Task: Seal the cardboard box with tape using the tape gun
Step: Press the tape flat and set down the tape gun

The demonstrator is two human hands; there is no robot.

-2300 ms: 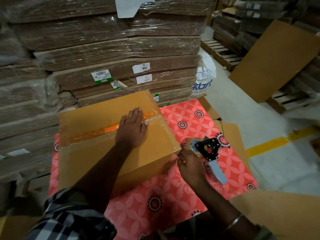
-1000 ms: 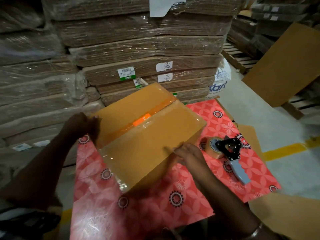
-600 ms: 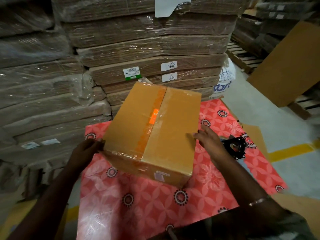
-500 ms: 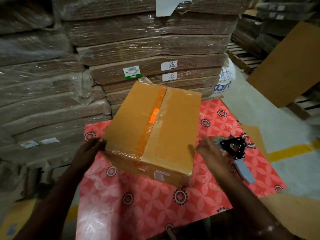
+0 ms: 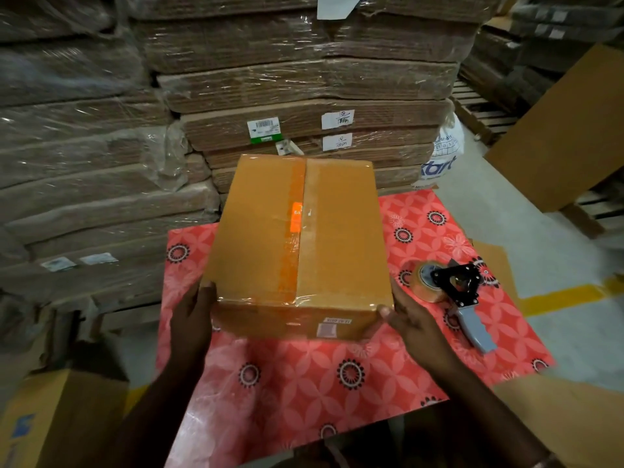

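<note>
1. Cardboard box (image 5: 297, 244) sits mid-frame on the bench (image 5: 304, 383), which has a red floral cover. The box's long axis runs away from the camera.
2. A clear tape strip (image 5: 297, 231) runs lengthwise along the top centre seam and laps over the near edge. An orange patch shows under it near the middle.
3. Left hand (image 5: 190, 322) is on the box's near-left corner, fingers up the left side, gripping it.
4. Right hand (image 5: 410, 319) is on the near-right corner, thumb on the front face, fingers along the right side, gripping the box too.
5. Small white label (image 5: 327, 330) on the near face, lower right.
6. Tape gun (image 5: 452, 292) lies on the bench right of the box, just beside the right hand but not touching it. Black frame, grey handle pointing to lower right, tape roll on its left.
7. Shrink-wrapped stacks of flat cardboard (image 5: 304, 86) fill the upper frame behind the bench.
8. Yellow floor line (image 5: 567, 295) at right, loose cardboard sheet (image 5: 560, 136) at upper right.
</note>
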